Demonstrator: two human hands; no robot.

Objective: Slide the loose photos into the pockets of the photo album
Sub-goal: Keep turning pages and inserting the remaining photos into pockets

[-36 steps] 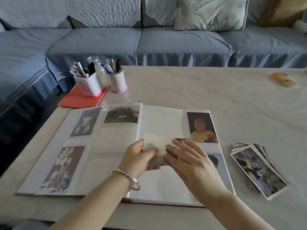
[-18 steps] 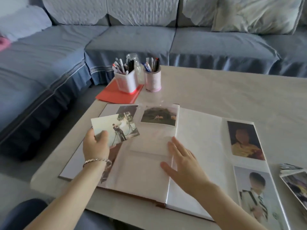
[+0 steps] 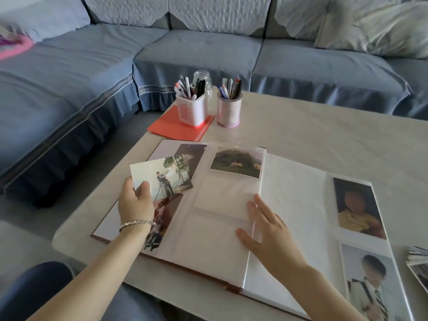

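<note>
The photo album (image 3: 291, 188) lay open on the pale table (image 3: 324, 130), filling the centre and lower right of the frame. The left hand (image 3: 135, 202), with a silver bracelet (image 3: 136, 223) at the wrist, pinched the lower left corner of a loose photo (image 3: 159, 174) between thumb and fingers. It held the print tilted above the left page, left of centre, where it overlapped the dark photo (image 3: 192, 154) in the upper pocket. The right hand (image 3: 266, 230) rested flat on the album beside the centre fold, fingers straight and slightly spread. Its fingertips touched the edge of an empty clear pocket (image 3: 222, 198). Just above that pocket sat a landscape photo (image 3: 236, 162) already in its sleeve. Two portrait photos (image 3: 357, 209) filled the pockets down the right side of the right page. A stack of loose photos (image 3: 418, 262) showed partly at the right edge of the frame, on the table beside the album.

Above the album stood a square pen holder (image 3: 192, 110) on a red folder (image 3: 171, 127), a round pen holder (image 3: 229, 110) just to its right, and a glass jar (image 3: 202, 77) behind them. A blue sofa (image 3: 196, 52) ran across the top of the frame.
</note>
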